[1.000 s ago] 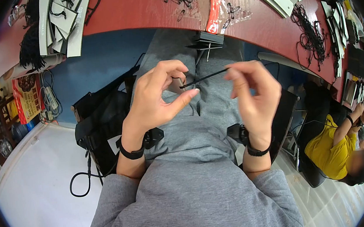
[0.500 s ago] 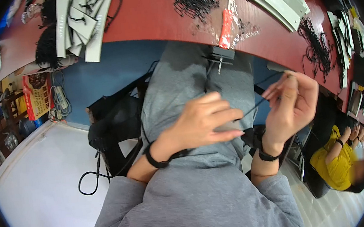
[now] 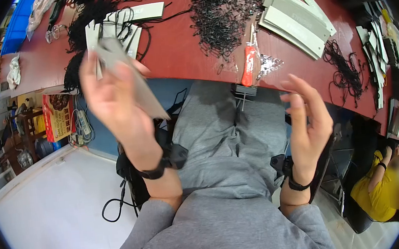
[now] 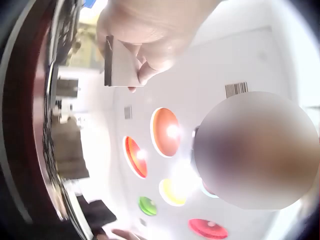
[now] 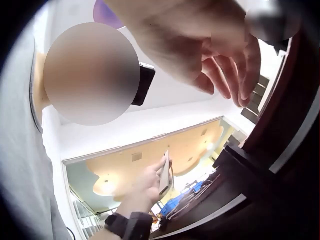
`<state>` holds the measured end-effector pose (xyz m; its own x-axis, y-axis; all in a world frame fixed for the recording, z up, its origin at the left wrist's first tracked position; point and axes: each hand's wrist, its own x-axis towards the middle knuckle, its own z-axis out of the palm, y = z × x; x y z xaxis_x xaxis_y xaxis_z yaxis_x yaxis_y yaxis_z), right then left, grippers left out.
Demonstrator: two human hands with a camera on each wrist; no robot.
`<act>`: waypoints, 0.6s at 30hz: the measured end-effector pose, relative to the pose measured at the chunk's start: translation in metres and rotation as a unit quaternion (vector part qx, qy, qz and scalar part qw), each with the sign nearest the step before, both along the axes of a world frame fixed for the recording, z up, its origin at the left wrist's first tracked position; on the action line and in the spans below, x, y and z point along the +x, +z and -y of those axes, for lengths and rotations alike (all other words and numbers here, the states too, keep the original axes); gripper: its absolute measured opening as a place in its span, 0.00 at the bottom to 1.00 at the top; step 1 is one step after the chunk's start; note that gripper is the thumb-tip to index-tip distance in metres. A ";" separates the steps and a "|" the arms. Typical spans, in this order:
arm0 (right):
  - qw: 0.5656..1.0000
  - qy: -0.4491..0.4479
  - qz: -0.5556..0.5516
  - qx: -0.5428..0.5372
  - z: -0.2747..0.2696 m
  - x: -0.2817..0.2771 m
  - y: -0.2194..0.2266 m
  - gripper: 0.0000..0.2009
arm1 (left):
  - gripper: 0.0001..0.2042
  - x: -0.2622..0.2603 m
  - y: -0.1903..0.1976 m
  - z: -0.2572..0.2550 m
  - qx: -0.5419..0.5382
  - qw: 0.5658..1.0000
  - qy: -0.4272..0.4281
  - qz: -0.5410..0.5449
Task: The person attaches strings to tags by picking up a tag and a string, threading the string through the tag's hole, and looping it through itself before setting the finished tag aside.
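In the head view my left hand (image 3: 118, 98) grips a flat grey strip (image 3: 143, 89), blurred, above the left part of the red table near a pile of pale strips with black cords (image 3: 133, 39). The left wrist view shows this hand (image 4: 150, 30) with the strip's end (image 4: 122, 65) jutting out below its fingers. Over the table's front edge at the right, my right hand (image 3: 310, 128) holds nothing, its fingers loosely bent. The right wrist view shows that hand (image 5: 200, 45) empty as well.
A heap of black pins (image 3: 222, 16) lies mid-table, beside a red-handled tool (image 3: 248, 67). Pale printed strips (image 3: 295, 26) and black cords (image 3: 343, 70) lie to the right. A stack of dark pieces (image 3: 245, 91) hangs at the front edge. Someone in yellow (image 3: 376, 194) sits at the right.
My left hand has moved left and up toward the table with the strip. My right hand has let go of the black cord and opened. The head view takes in more of the table.
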<state>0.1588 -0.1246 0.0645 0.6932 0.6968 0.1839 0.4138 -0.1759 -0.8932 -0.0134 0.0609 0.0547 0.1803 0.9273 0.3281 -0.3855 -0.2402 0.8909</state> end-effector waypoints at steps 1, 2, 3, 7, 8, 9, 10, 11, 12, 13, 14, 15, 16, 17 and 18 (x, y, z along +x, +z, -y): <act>0.999 0.010 0.033 -0.018 -0.002 0.003 -0.003 0.12 | 0.23 0.003 0.008 -0.017 0.041 0.994 0.089 -0.044; 0.999 -0.017 0.026 -0.022 -0.003 0.004 -0.004 0.11 | 0.24 0.007 0.013 -0.035 0.082 0.982 0.145 -0.088; 0.999 -0.020 0.029 -0.026 -0.002 0.009 -0.004 0.11 | 0.25 0.008 0.014 -0.052 0.121 0.963 0.202 -0.132; 0.969 -0.035 0.227 -0.088 0.000 0.042 -0.006 0.09 | 0.27 -0.007 -0.007 -0.087 0.178 0.808 0.296 -0.477; 0.965 -0.065 0.231 -0.105 -0.003 0.047 -0.002 0.10 | 0.26 -0.008 -0.010 -0.080 0.167 0.823 0.317 -0.441; 0.960 -0.095 0.234 -0.123 -0.006 0.052 0.002 0.11 | 0.25 -0.007 -0.009 -0.071 0.154 0.837 0.336 -0.404; 0.935 -0.108 0.301 -0.152 -0.006 0.062 -0.001 0.15 | 0.23 -0.005 -0.008 -0.058 0.160 0.842 0.328 -0.397; 0.934 -0.110 0.303 -0.157 -0.008 0.069 -0.004 0.15 | 0.19 0.001 -0.005 -0.044 0.163 0.842 0.333 -0.391; 0.909 -0.124 0.358 -0.177 -0.011 0.075 -0.006 0.16 | 0.18 0.003 -0.002 -0.031 0.189 0.837 0.328 -0.394; 0.880 -0.136 0.412 -0.195 -0.013 0.080 -0.008 0.18 | 0.16 0.005 -0.001 -0.022 0.215 0.831 0.325 -0.396; 0.880 -0.134 0.401 -0.217 -0.014 0.085 -0.010 0.20 | 0.16 0.008 -0.002 -0.014 0.212 0.833 0.324 -0.395; 0.879 -0.133 0.403 -0.218 -0.014 0.088 -0.011 0.20 | 0.14 0.010 -0.002 -0.006 0.229 0.842 0.311 -0.377; 0.881 -0.126 0.395 -0.227 -0.016 0.090 -0.012 0.19 | 0.13 0.012 -0.002 -0.002 0.246 0.850 0.299 -0.357; 0.884 -0.119 0.386 -0.235 -0.017 0.091 -0.013 0.18 | 0.13 0.014 -0.003 0.002 0.245 0.850 0.300 -0.357; 0.884 -0.119 0.386 -0.235 -0.018 0.093 -0.014 0.18 | 0.12 0.015 -0.005 0.005 0.233 0.862 0.273 -0.358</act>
